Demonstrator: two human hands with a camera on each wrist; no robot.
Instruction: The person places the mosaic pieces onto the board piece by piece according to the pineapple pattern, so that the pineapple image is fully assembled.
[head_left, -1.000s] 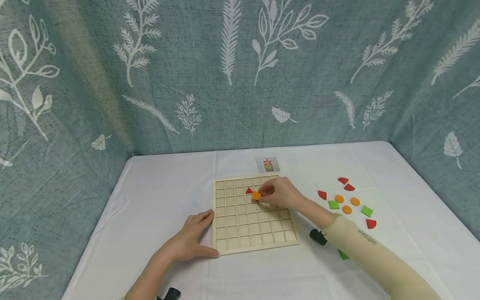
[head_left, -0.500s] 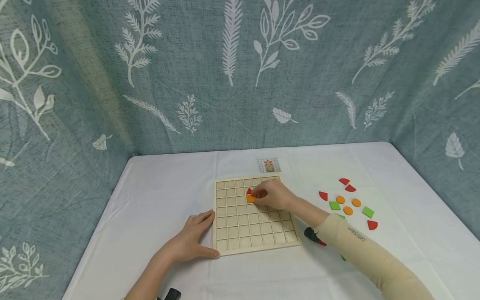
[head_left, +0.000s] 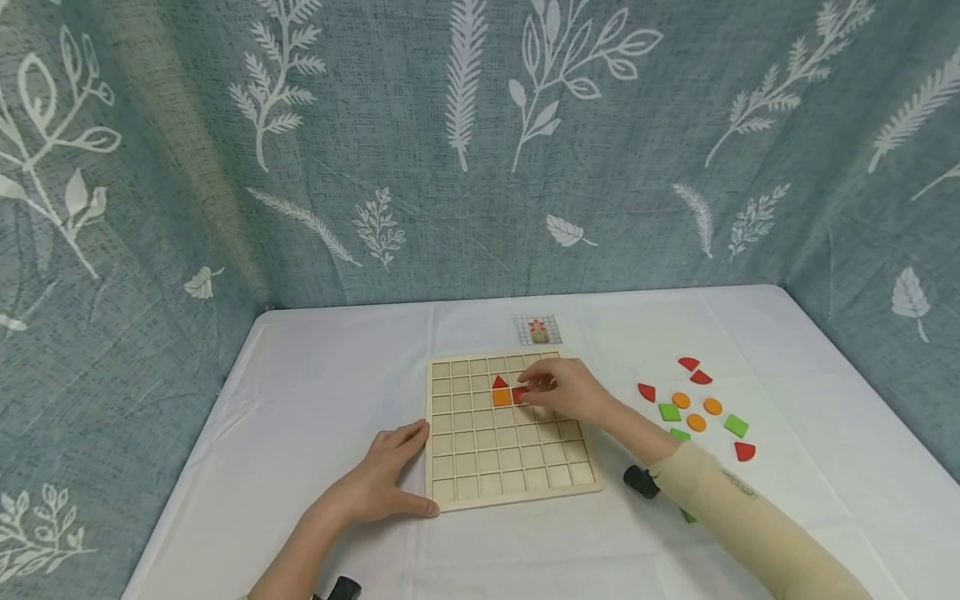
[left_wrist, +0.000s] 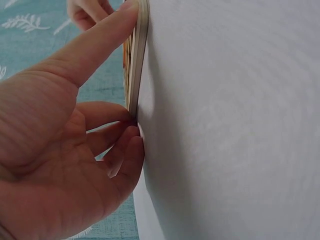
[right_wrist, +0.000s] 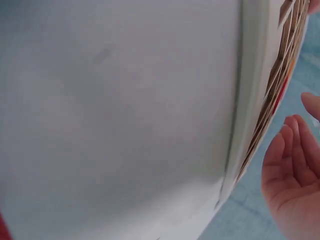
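Observation:
A pale wooden grid board (head_left: 465, 462) lies on the white table. A red triangle (head_left: 500, 382) sits in one cell, and the orange square (head_left: 501, 398) lies flat just below it. To the right of the square, a red piece (head_left: 517, 395) is partly covered by my right hand (head_left: 566, 389), so its shape is unclear. My right hand hovers over the board, its thumb and fingers apart in the right wrist view. My left hand (head_left: 386, 475) rests against the board's left edge, fingers on the side and thumb at the near corner.
A small pattern card (head_left: 537, 330) lies behind the board. Right of the board are scattered red quarter-circle pieces (head_left: 700, 377), orange discs (head_left: 696, 422) and green squares (head_left: 736, 425). A black wrist camera (head_left: 641, 481) hangs by the right forearm. A patterned curtain (head_left: 420, 208) borders the table.
The right hand has set the orange square flat below the red triangle and let go of it. It has then drawn back slightly to the right. The left hand has stayed in place.

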